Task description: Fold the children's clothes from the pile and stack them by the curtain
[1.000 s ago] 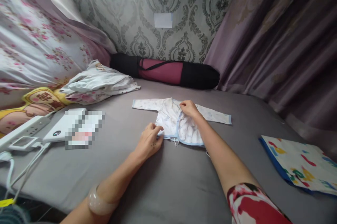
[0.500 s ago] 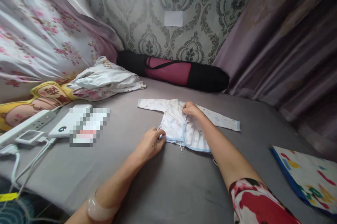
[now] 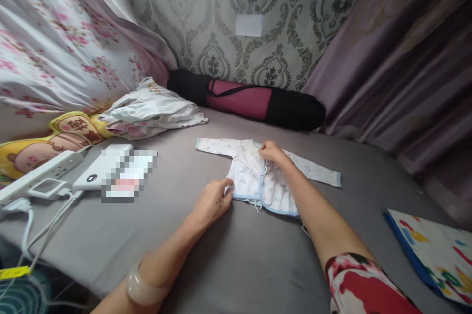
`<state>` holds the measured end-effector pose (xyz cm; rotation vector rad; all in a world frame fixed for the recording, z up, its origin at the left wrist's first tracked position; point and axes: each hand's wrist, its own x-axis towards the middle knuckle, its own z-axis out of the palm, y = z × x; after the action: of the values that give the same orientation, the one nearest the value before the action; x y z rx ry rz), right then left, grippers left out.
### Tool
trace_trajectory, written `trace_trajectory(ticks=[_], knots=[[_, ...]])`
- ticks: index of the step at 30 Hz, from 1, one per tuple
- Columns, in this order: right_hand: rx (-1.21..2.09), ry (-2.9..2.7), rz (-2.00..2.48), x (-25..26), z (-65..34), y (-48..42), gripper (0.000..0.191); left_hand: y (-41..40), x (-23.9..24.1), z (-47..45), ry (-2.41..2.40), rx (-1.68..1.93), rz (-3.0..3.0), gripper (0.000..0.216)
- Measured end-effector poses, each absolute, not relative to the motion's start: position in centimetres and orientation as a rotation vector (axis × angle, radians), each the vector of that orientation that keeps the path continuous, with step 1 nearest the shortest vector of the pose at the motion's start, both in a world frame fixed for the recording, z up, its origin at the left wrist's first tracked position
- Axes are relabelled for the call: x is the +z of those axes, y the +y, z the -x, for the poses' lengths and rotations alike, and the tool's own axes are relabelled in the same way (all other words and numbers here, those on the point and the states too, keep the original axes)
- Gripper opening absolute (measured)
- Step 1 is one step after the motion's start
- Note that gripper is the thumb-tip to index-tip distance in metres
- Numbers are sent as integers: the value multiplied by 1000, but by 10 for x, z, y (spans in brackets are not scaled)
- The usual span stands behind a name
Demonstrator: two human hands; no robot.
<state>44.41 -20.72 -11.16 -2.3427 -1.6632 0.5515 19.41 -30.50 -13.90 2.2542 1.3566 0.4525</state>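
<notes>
Both hands [image 3: 212,201] [image 3: 272,151] at edges of baby shirt [image 3: 246,177]

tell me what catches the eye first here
A small white baby shirt with blue trim lies spread on the grey bed, mid-picture. The left hand pinches its lower hem and the right hand its collar. Behind, a black and pink rolled bag lies along the wall.

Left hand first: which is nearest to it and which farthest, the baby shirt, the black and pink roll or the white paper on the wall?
1. The baby shirt, its hem held by the left hand.
2. The black and pink roll, at the back against the wall.
3. The white paper, up on the wall above the roll.
</notes>
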Motion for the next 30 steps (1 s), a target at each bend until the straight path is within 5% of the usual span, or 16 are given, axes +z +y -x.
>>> trace_trajectory(ticks=[3, 7, 13, 19, 25, 30], knots=[[634, -1641, 2298, -113, -451, -208, 33, -305, -142, -194, 1376, 410, -2271, 33], [664, -1653, 2208, -119, -461, -212, 30, -305, -145, -193, 1377, 375, -2291, 33], [309, -1708, 2350, -130, -463, -220, 25, -307, -143, -192, 1386, 366, -2299, 31], [304, -1798, 2432, -122, -459, -222, 28, -311, -138, -193, 1409, 324, -2347, 27], [-169, -2077, 2236, -121, -419, -227, 38, -312, -137, -191, 1369, 469, -2483, 26], [72, -2277, 2034, -142, -392, -216, 57, -305, -146, -190, 1052, 505, -2711, 39]])
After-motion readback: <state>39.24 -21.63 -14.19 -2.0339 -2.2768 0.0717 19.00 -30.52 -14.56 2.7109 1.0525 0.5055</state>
